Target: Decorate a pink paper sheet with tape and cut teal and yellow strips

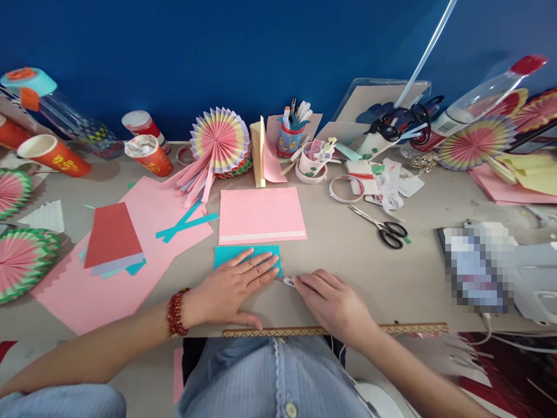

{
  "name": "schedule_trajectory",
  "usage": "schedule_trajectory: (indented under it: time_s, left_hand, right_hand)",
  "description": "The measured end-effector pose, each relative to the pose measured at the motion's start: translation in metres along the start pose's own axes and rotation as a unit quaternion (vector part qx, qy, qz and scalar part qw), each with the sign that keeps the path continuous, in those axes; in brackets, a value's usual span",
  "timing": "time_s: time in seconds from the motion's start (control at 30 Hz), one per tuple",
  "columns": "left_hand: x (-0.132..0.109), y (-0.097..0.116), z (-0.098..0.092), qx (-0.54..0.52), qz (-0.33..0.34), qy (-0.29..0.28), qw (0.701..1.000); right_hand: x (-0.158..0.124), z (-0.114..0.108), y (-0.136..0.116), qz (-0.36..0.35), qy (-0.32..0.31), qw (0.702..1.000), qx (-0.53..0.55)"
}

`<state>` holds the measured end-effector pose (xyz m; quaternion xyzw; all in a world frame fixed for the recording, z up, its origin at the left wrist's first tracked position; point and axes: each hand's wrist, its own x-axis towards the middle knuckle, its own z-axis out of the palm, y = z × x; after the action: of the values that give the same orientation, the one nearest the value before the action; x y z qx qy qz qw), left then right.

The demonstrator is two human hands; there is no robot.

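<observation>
My left hand [232, 285] lies flat with fingers stretched out on a teal sheet of paper [228, 255] near the table's front edge, pressing it down. My right hand [333, 302] is closed around a small white tool [288, 281] whose tip touches the table at the teal sheet's lower right corner; I cannot make out what the tool is. A red bead bracelet [176, 312] sits on my left wrist. Just beyond the teal sheet lies a pink sheet [260, 215] with a pale strip along its near edge.
Black-handled scissors [383, 228] lie to the right, a tape roll [346, 188] behind them. Large pink paper [130, 255] with red and teal pieces covers the left. Folded paper fans [217, 139], cups [150, 155], a pen pot [289, 136] and bottles line the blue wall.
</observation>
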<state>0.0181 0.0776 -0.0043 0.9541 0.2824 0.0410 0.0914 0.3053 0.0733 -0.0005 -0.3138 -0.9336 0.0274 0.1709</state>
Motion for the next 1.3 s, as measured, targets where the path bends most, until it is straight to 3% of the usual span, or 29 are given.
schedule_trajectory:
  time_s: [0.33, 0.6, 0.97, 1.2, 1.3]
  left_hand:
    - [-0.011, -0.01, -0.018, -0.003, -0.013, -0.003, 1.0]
    - [-0.021, -0.014, -0.006, 0.025, 0.011, -0.017, 0.999]
    - [-0.02, -0.014, -0.006, 0.002, 0.01, -0.039, 0.999]
    - [-0.033, -0.028, -0.026, -0.031, 0.0, -0.04, 0.999]
    - [-0.042, -0.03, -0.024, -0.015, 0.003, -0.053, 0.998]
  right_hand:
    - [0.009, -0.003, -0.007, 0.006, -0.011, 1.0, 0.017]
    - [0.009, -0.001, -0.009, 0.002, -0.018, 1.0, 0.005]
    - [0.024, 0.011, -0.029, 0.007, -0.027, 1.0, 0.002]
    - [0.028, 0.012, -0.032, 0.012, -0.023, 1.0, 0.01]
    - [0.027, 0.012, -0.031, 0.01, -0.026, 1.0, 0.011]
